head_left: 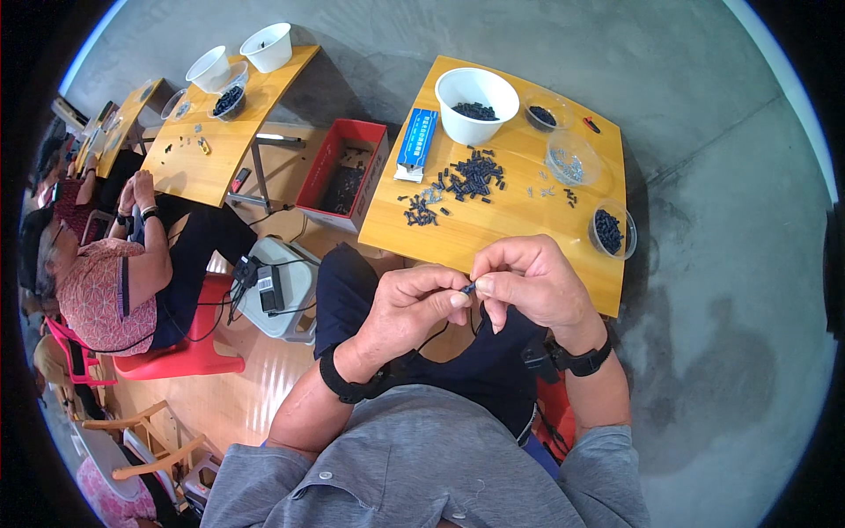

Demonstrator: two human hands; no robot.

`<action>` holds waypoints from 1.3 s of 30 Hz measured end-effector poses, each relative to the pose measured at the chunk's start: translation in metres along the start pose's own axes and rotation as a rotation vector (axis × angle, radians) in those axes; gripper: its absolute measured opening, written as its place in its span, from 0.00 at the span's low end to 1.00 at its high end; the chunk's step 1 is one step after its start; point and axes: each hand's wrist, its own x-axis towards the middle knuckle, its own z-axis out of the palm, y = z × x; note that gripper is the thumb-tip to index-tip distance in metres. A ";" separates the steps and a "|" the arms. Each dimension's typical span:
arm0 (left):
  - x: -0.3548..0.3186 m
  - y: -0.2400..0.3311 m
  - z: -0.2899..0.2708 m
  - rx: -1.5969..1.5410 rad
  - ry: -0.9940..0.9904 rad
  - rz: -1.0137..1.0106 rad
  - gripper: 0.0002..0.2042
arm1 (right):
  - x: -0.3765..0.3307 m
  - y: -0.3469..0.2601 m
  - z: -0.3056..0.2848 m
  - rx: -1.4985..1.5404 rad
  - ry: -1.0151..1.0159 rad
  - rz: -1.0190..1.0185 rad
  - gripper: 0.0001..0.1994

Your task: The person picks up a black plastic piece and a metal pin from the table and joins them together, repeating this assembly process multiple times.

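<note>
Just past the table's near edge, my left hand and my right hand meet fingertip to fingertip. Pinched between them is a small dark cylindrical piece; the fingers cover most of it. Beyond my hands, a loose heap of short black cylindrical pieces lies on the wooden table. Small silvery metal parts are scattered at the heap's left side, with a few more near the see-through bowl of metal parts.
A white bowl, a blue box and see-through bowls of black pieces stand on the table. On the floor to the left are a red carton and a grey stool with cables. Another person sits at a neighbouring table.
</note>
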 end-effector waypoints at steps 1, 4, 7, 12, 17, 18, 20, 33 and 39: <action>0.000 0.000 0.000 0.000 0.001 -0.001 0.04 | 0.000 -0.001 0.001 0.001 -0.001 0.001 0.05; 0.000 0.002 0.001 0.004 -0.007 -0.006 0.04 | -0.002 -0.008 0.004 -0.075 0.027 0.006 0.05; 0.001 0.004 0.001 0.016 -0.004 -0.028 0.04 | -0.001 -0.014 0.006 -0.156 0.035 0.030 0.05; 0.002 0.004 -0.001 0.041 -0.011 -0.068 0.05 | 0.002 -0.020 0.007 -0.303 0.025 0.056 0.05; 0.002 0.004 -0.001 -0.010 0.004 -0.088 0.05 | 0.004 -0.021 0.010 -0.307 0.042 0.061 0.05; 0.002 0.004 -0.001 -0.023 0.008 -0.086 0.04 | 0.004 -0.020 0.009 -0.290 0.042 0.048 0.05; 0.004 0.004 -0.001 -0.033 0.021 -0.082 0.04 | 0.004 -0.014 0.008 -0.226 0.062 0.032 0.04; 0.003 0.002 -0.005 -0.076 0.015 -0.024 0.03 | 0.007 -0.003 0.005 -0.049 0.070 -0.043 0.05; 0.004 0.000 -0.005 -0.069 0.017 -0.033 0.03 | 0.007 -0.004 0.006 -0.081 0.073 -0.046 0.04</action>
